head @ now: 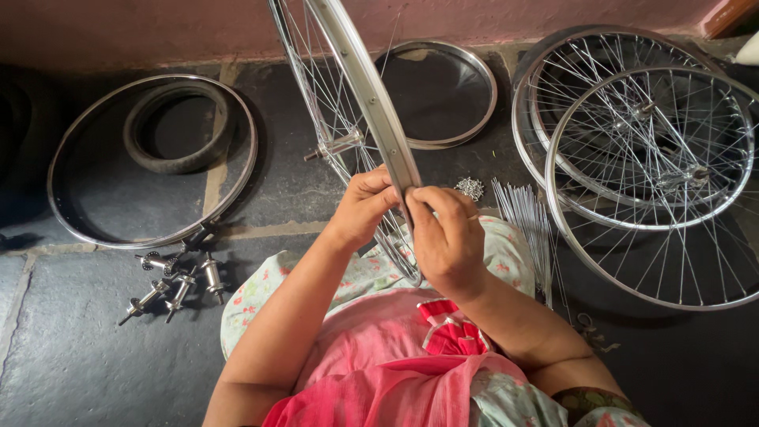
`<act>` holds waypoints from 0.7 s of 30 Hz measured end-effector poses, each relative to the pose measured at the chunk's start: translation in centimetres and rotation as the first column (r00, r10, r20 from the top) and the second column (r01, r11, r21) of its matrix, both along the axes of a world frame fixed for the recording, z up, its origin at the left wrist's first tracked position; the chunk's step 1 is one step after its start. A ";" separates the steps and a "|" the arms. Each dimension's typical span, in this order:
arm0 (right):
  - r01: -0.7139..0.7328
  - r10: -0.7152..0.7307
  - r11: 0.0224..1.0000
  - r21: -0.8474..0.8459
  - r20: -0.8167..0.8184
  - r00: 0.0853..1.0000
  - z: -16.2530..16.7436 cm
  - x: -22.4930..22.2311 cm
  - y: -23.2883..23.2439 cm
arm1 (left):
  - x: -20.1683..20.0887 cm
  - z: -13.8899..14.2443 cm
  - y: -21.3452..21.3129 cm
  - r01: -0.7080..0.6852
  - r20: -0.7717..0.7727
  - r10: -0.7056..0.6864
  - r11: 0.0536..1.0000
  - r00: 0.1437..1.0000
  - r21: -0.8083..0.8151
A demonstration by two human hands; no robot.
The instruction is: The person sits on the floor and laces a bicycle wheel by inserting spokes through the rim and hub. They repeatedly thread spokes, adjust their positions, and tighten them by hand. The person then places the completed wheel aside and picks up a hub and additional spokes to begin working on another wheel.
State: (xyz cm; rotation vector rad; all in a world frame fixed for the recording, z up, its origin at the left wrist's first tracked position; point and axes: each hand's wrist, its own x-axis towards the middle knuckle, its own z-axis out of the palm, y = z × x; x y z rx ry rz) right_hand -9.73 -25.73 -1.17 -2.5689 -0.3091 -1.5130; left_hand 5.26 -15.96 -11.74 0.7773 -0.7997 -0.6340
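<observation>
A silver bicycle wheel rim (371, 99) with thin spokes stands upright on edge in front of me, its hub (336, 146) to the left. My left hand (362, 207) pinches the rim's inner side from the left. From the right, my right hand (444, 237) grips the same stretch of rim, with its fingers curled over the edge. Both hands meet low on the rim, above my lap in pink and floral cloth. What the fingertips hold at the rim is hidden.
A bare rim (150, 158) with a black tyre (178, 126) inside lies at the left. Several hubs (178, 281) lie below it. Another bare rim (443, 91) lies behind. Two spoked wheels (648, 174) are stacked at right, beside loose spokes (526, 217) and a nipple pile (470, 187).
</observation>
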 end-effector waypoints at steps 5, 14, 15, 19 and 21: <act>0.017 -0.015 0.996 -0.088 0.028 1.000 -0.1 -0.5 0.4 | 0.8 0.3 0.8 0.068 -0.032 -0.066 0.995 0.997 0.067; -0.058 0.056 0.994 0.096 0.021 0.998 -1.9 -0.4 0.0 | 0.2 -0.6 0.9 0.057 -0.035 -0.055 0.997 0.998 0.050; -0.076 0.077 0.987 0.143 0.001 0.997 -2.4 -0.4 -0.1 | 0.2 -0.7 0.8 0.038 -0.018 -0.038 0.998 0.999 0.048; -0.155 0.180 0.908 0.390 -0.028 0.983 -5.2 -0.4 -0.3 | 0.0 -0.4 0.6 0.112 -0.037 -0.110 0.992 0.993 0.063; -0.315 0.360 0.736 0.600 0.048 0.932 -6.9 -0.1 -0.2 | 0.1 -0.1 0.8 0.140 -0.013 -0.140 0.989 0.990 0.043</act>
